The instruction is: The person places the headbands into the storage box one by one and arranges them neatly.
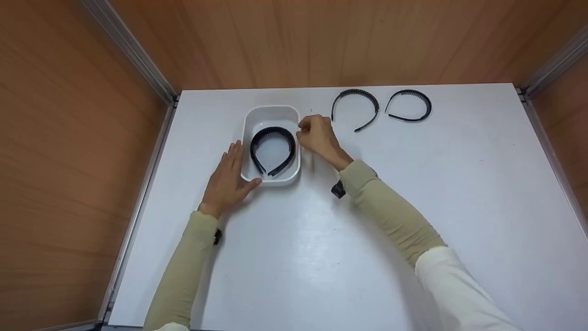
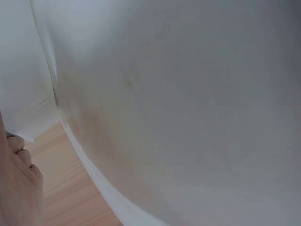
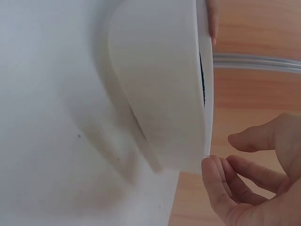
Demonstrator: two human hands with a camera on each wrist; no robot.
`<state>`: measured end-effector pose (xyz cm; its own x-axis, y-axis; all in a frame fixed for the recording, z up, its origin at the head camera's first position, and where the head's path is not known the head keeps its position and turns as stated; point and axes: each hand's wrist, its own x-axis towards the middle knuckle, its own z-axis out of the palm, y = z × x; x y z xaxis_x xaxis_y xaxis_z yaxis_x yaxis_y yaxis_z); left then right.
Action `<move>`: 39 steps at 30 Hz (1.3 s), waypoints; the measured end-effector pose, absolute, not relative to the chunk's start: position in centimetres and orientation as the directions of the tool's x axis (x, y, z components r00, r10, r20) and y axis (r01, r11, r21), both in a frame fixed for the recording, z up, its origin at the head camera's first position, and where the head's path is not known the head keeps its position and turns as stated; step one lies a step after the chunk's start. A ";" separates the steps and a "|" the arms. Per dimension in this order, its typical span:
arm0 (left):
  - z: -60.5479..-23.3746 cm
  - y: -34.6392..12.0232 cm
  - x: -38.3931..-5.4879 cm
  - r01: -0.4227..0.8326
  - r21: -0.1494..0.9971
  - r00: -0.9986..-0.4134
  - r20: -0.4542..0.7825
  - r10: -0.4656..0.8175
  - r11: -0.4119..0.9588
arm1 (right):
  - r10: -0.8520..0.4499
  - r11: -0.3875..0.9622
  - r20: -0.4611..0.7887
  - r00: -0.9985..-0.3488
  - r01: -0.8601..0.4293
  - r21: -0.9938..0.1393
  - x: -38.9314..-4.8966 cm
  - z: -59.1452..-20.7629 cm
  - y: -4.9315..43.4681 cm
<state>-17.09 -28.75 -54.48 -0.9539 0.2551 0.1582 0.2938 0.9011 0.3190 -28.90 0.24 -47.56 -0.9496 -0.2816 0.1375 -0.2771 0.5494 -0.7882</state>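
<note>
A white plastic tub (image 1: 271,180) stands on the table, with black toothed headbands (image 1: 290,158) nested inside it. My left hand (image 1: 224,181) rests along the tub's left side, fingers straight and thumb spread at the front corner. At the right rim is my right hand (image 1: 317,135), its fingers bent and nothing held between them. The right wrist view shows a gap between its thumb (image 3: 254,140) and fingers, with the fingertips right at the tub's rim. White tub wall (image 2: 188,117) fills most of the left wrist view.
Two more black headbands lie apart at the back of the white table (image 1: 294,257): one (image 1: 376,106) right of my right hand, the other (image 1: 429,108) farther right. Wooden panels (image 1: 321,41) enclose the table at the back and sides.
</note>
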 end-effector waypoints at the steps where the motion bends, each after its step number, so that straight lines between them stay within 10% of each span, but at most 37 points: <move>1: -54.5 -28.8 -17.1 0.296 0.316 -0.953 0.162 0.257 0.901 | -0.281 0.551 0.140 -0.949 -0.279 -0.787 -28.9 -47.6 0.5; 39: -54.7 -29.0 -17.1 0.318 0.319 -0.942 0.211 0.260 0.893 | -0.082 0.613 0.232 -0.969 -0.232 -0.755 -33.0 -48.0 14.5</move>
